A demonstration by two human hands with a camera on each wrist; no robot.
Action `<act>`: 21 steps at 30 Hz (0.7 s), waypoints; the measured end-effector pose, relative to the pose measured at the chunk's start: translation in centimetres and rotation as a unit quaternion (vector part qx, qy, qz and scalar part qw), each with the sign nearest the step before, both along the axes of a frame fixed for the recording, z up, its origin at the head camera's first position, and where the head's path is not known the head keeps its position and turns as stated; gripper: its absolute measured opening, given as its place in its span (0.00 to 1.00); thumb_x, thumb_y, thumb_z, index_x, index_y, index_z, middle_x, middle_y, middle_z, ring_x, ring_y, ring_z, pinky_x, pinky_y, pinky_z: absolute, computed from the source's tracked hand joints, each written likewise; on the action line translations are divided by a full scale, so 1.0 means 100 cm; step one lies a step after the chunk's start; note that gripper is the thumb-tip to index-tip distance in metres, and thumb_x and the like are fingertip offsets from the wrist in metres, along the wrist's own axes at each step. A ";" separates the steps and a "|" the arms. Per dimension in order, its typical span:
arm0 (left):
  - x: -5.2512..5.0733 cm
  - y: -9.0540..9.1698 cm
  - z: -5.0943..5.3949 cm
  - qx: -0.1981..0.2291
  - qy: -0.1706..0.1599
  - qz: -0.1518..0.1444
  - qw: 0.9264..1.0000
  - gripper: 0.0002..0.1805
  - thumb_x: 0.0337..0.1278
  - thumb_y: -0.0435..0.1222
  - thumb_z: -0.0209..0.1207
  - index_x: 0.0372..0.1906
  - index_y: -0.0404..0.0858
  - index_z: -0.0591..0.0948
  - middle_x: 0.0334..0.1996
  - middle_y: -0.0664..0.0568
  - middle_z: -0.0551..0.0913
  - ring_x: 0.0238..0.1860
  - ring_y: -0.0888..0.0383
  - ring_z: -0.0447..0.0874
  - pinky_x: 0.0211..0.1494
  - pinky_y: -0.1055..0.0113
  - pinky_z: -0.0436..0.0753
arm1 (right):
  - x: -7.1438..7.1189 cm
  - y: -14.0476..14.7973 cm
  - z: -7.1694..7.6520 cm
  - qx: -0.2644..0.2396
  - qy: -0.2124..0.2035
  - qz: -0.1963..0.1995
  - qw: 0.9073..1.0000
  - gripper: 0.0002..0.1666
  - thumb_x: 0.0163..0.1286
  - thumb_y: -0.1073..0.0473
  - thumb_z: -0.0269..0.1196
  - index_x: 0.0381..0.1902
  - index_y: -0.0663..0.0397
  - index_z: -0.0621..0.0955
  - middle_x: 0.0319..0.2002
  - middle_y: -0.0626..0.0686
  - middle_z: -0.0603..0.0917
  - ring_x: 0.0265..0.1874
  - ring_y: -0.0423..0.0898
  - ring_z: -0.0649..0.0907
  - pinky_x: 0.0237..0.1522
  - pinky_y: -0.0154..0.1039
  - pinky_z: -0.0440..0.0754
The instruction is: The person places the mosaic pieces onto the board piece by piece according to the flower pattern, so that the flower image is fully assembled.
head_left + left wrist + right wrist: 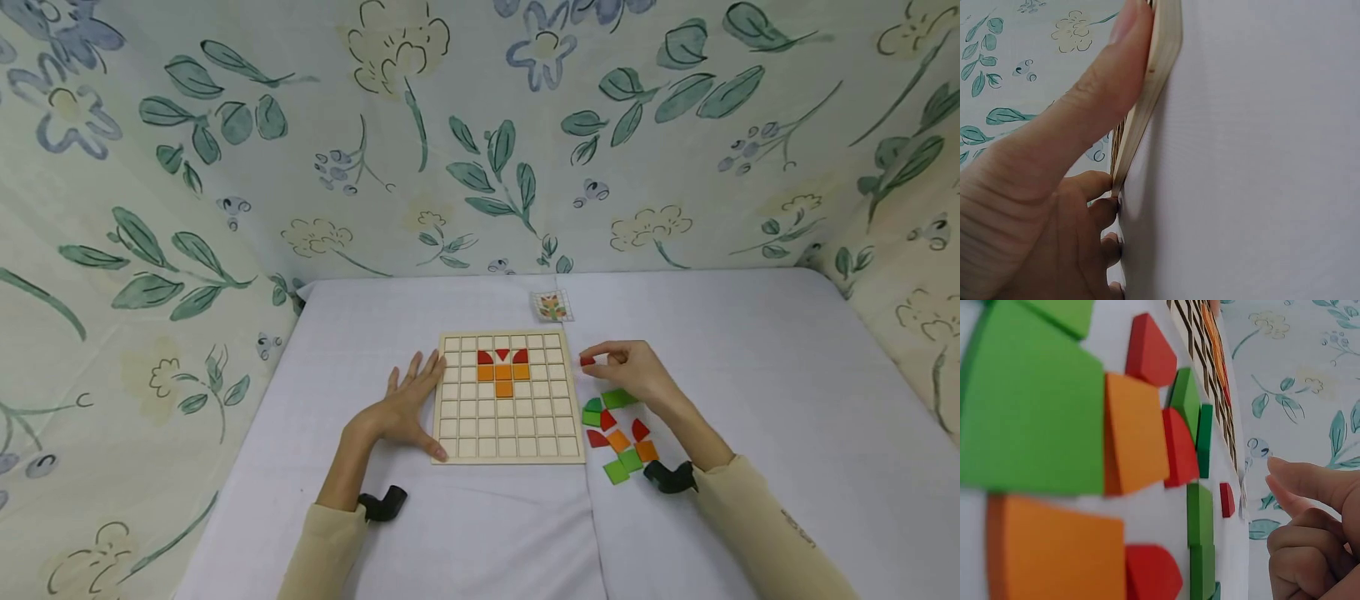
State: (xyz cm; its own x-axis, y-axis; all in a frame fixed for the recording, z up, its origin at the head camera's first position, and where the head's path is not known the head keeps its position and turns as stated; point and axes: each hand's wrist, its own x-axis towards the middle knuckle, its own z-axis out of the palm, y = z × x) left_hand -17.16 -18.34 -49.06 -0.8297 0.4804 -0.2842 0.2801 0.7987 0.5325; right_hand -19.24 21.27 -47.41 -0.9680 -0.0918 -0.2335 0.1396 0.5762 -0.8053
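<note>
A square wooden grid board (468, 425) lies flat on the table, with red and orange pieces (503, 372) in its upper middle cells. My left hand (401, 412) rests spread along the board's left edge, thumb at the lower left corner; in the left wrist view the thumb (1094, 94) touches the wooden rim (1147, 94). Just right of the board is my right hand (633, 371), thumb and index fingertips parted around a small red piece (587, 361). The right wrist view shows this red piece (1227, 500) on the table, apart from the fingertips (1270, 470), other fingers curled.
Loose green, orange and red pieces (617, 442) lie right of the board, below my right hand. A small patterned card (552, 306) is behind the board's top edge. Black wrist devices (384, 503) sit at both sleeves. Floral cloth (480, 133) stands behind the table.
</note>
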 end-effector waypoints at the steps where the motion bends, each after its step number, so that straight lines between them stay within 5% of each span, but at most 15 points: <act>1: 0.000 0.000 0.000 0.000 0.000 0.000 1.000 0.86 0.21 0.55 0.86 0.85 0.39 0.40 0.85 0.46 0.32 0.85 0.41 0.21 0.83 0.34 0.26 | 0.000 0.005 0.000 0.008 0.002 -0.004 1.000 0.21 0.69 0.53 0.71 0.57 0.56 0.86 0.19 0.46 0.63 0.21 0.44 0.65 0.22 0.34 0.60; 21: -0.002 -0.001 -0.003 -0.001 0.003 -0.004 1.000 0.86 0.21 0.56 0.86 0.85 0.40 0.40 0.86 0.46 0.32 0.85 0.40 0.21 0.83 0.33 0.27 | 0.020 0.064 -0.008 0.063 -0.005 -0.017 0.998 0.24 0.70 0.53 0.69 0.60 0.59 0.84 0.20 0.47 0.65 0.24 0.44 0.67 0.25 0.36 0.63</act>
State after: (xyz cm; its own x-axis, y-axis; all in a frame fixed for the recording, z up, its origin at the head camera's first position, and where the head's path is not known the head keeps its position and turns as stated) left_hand -17.32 -18.43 -49.38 -0.8276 0.4866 -0.2797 0.2904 0.7978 0.5284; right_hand -17.21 27.67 -48.22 -0.9675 -0.0274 -0.2512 0.1693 0.6675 -0.7251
